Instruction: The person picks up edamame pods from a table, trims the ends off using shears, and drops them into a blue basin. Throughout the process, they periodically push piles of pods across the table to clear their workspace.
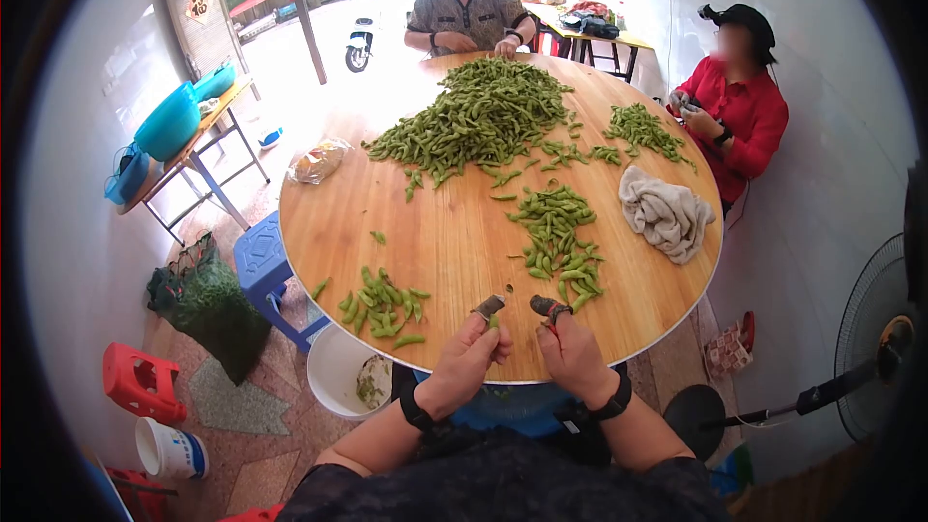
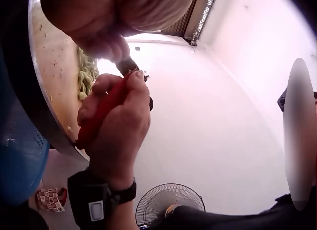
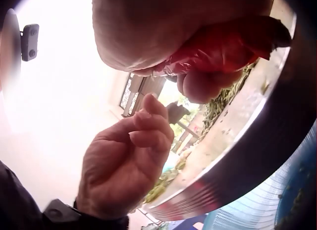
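My left hand (image 1: 462, 362) is above the table's near edge, a dark cover (image 1: 491, 305) on one digit. Its fingertips pinch a green soybean pod (image 1: 494, 322), mostly hidden by the fingers. Just to its right, my right hand (image 1: 577, 360) curls its fingers round a glossy red piece (image 3: 223, 47) with a dark tip (image 1: 544, 305); I cannot tell what it is. In the left wrist view the two hands' tips overlap. A small heap of pods (image 1: 377, 307) lies left of my left hand, and a longer heap (image 1: 556, 232) stretches beyond my right.
A large pod pile (image 1: 474, 121) covers the far side of the round table (image 1: 445, 232). A towel (image 1: 665, 213) and a plastic bag (image 1: 319, 161) lie near its edges. Two people sit around it. A white bucket (image 1: 333, 372), blue stool (image 1: 261, 256) and fan (image 1: 870, 348) stand nearby.
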{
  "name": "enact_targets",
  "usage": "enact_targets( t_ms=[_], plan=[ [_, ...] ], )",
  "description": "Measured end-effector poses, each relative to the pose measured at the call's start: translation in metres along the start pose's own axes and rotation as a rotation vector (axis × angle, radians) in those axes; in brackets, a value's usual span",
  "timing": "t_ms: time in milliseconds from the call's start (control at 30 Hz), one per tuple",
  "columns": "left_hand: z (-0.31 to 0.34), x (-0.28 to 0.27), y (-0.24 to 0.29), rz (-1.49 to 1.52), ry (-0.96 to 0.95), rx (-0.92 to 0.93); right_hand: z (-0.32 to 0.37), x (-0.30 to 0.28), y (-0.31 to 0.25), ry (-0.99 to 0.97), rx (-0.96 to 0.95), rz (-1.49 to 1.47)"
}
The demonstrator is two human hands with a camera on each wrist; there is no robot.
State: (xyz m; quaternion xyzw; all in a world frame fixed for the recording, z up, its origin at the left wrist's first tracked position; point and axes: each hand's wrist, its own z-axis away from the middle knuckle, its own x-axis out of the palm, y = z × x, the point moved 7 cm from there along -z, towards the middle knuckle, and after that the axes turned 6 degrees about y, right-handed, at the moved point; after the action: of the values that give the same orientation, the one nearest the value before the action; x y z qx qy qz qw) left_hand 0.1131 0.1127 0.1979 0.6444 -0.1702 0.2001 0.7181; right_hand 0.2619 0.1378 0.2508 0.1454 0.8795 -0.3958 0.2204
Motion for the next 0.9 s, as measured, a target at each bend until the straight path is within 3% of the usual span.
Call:
enact_targets(
  t_ms=[100,167,200,267,467,567,700,800,900],
  plan=[
    [0.008,0.011,0.004,-0.056,-0.08,-0.056,0.003,0.0,-0.001,-0.069,0.148,-0.203],
    [0.014,0.016,0.007,-0.165,-0.143,-0.021,0.011,0.012,0.002,-0.279,0.351,-0.384],
    [0.014,0.014,0.008,-0.166,-0.143,-0.023,0.01,0.009,-0.001,-0.279,0.353,-0.386],
    [0.016,0.016,0.007,-0.316,-0.26,-0.017,0.017,0.017,-0.001,-0.406,0.593,-0.611],
    [0.018,0.009,0.004,-0.617,-0.204,0.054,0.02,0.011,-0.012,-0.472,0.675,-0.778],
    [0.023,0.012,-0.005,-0.481,-0.262,-0.043,0.02,0.012,-0.01,-0.507,0.576,-0.611],
    [0.034,0.022,0.001,-0.315,-0.308,-0.117,0.027,0.013,-0.007,-0.504,0.661,-0.747],
    [0.036,0.015,-0.003,-0.378,-0.34,-0.203,0.032,0.013,-0.014,-0.575,0.726,-0.829],
    [0.037,0.019,0.002,-0.429,-0.31,-0.16,0.033,0.012,-0.015,-0.6,0.727,-0.799]
  ],
)
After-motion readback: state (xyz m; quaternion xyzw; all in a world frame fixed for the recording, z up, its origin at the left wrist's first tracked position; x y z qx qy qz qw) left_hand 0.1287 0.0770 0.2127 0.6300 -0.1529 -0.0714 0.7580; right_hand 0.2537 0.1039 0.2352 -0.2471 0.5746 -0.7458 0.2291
